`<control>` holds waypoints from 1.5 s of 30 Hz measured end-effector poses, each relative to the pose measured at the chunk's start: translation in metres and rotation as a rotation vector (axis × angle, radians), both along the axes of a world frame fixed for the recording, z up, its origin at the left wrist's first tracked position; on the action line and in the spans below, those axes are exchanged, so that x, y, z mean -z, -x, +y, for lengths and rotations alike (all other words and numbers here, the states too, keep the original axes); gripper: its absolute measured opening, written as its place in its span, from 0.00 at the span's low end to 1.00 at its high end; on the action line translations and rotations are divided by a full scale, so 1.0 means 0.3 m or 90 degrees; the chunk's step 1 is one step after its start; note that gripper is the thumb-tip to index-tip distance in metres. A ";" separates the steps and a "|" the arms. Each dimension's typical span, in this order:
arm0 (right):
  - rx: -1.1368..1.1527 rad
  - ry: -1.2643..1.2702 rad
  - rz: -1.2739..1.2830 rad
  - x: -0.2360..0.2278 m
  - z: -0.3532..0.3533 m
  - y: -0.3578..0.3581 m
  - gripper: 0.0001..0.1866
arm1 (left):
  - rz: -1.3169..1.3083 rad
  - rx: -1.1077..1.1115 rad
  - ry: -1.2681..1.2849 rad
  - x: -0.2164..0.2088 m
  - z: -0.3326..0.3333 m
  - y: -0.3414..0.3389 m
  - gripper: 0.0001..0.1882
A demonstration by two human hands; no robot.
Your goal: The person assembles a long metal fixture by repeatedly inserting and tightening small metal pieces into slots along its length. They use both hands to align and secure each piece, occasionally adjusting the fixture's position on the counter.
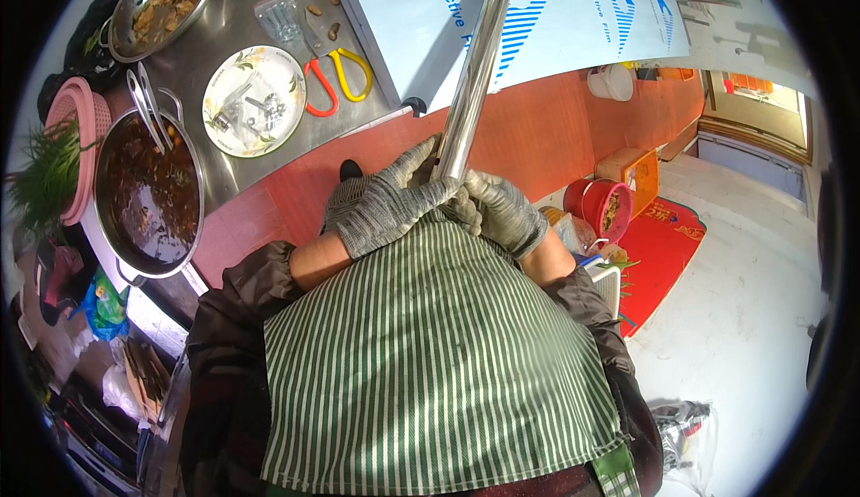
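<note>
Steel counter [240,4] upper left; at frame centre my left hand [390,203] and right hand [506,212] close round the metal tube's [475,85] lower end, its long axis running up, slightly right.

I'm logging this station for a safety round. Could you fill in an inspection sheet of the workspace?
Surface: shiny steel table, with a film-covered panel to its right.
Job's things: a shiny metal tube, slanting away over the panel.
Clutter: patterned plate with small metal parts, scissors with red and yellow handles, and a pot of dark food with utensils in it.
Grippers: left hand and right hand, both in grey gloves, hold the tube's near end.
Cables: nothing seen.
Surroundings: red bucket, orange crate and red mat to the right.
</note>
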State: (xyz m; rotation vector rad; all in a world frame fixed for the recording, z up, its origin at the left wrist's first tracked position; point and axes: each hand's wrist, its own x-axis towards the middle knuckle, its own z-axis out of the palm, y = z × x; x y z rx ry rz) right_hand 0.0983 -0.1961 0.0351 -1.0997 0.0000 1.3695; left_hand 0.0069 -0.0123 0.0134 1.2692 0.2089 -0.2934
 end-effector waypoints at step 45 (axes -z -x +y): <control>-0.236 0.230 -0.855 -0.117 0.075 -0.013 0.13 | 0.085 -0.061 0.345 -0.009 0.023 0.029 0.29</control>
